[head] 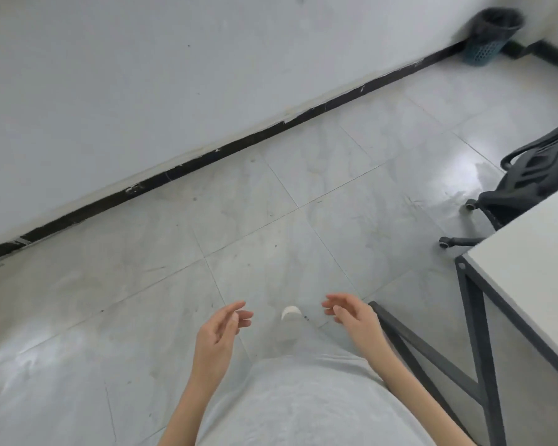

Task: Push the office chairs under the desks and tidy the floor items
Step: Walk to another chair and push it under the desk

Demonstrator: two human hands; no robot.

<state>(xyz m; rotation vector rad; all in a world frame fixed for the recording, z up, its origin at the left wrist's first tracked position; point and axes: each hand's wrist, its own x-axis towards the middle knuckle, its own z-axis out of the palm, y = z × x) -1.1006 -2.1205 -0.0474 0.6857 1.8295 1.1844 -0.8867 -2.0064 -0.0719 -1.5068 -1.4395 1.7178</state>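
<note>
Office chair (525, 185), black with castors, stands at the right edge of the view, its seat partly tucked behind the far end of the white worktop (535, 268). That worktop rests on a dark metal frame (471, 317) with a diagonal brace running down to the floor. Both of the person's hands hang in front of the body over the pale tiled floor (271, 194), palms turned toward each other. The left hand (221, 329) has its fingers relaxed and lightly bent, holding nothing. The right hand (348, 312) is likewise loose and empty, fingers spread a little, just beside the lower corner of the frame. Between the two hands, lower down, a small white rounded shape (291, 313) shows; whether it is a shoe tip or an item on the floor cannot be told. A dark skirting strip (207, 159) runs along the foot of the white wall. In the far corner stands a blue mesh waste bin (493, 35) lined with a black bag, well apart from the chair.
</note>
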